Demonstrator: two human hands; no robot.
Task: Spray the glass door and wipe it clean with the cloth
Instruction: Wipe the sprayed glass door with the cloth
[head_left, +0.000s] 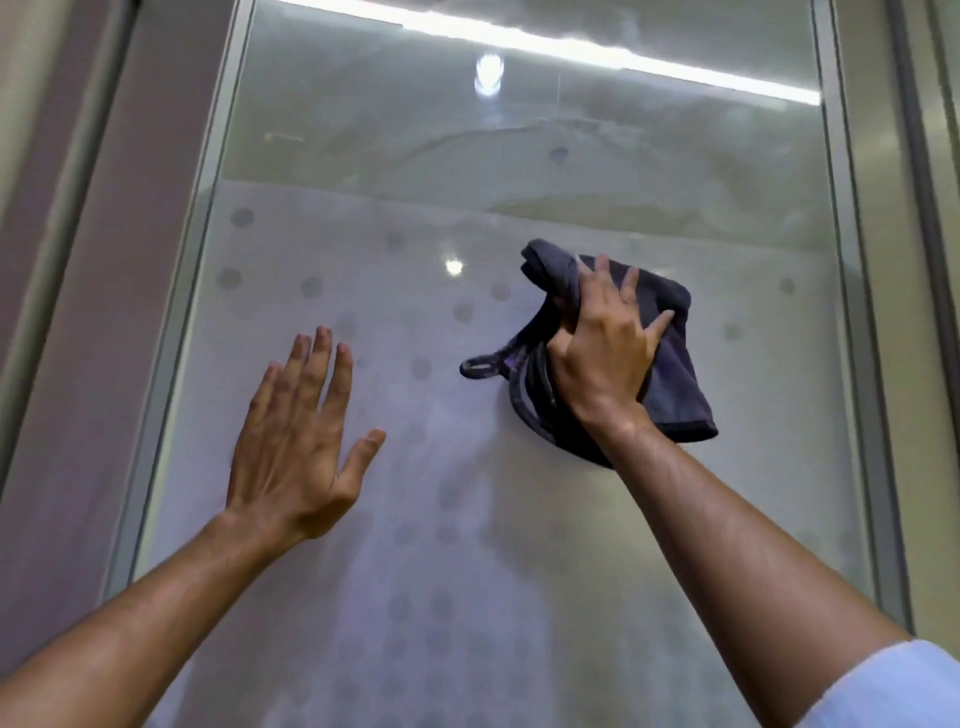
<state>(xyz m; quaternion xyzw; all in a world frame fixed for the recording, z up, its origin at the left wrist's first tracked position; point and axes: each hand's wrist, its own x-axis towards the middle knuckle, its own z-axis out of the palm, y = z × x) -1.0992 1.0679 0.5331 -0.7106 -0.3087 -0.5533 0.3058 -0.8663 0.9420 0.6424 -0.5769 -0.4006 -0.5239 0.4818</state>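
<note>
Glass fills the head view: the glass door (519, 171), frosted with grey dots over its lower part and clear above, sits in a pale metal frame (852, 312). Wiping looks to be the step in hand, since no spray bottle shows. A dark grey cloth (670, 364), bunched with a loop trailing to its left, lies against the pane right of centre. The right hand (602, 353) presses it there, fingers spread over the fabric and thumb hooked into its folds, so its grip grasps the cloth. The left hand (301, 441) is released, fingers straight and fanned, at or just off the glass; contact cannot be told. Next, the cloth likely needs sweeping across the unwiped dotted area under steady pressure
</note>
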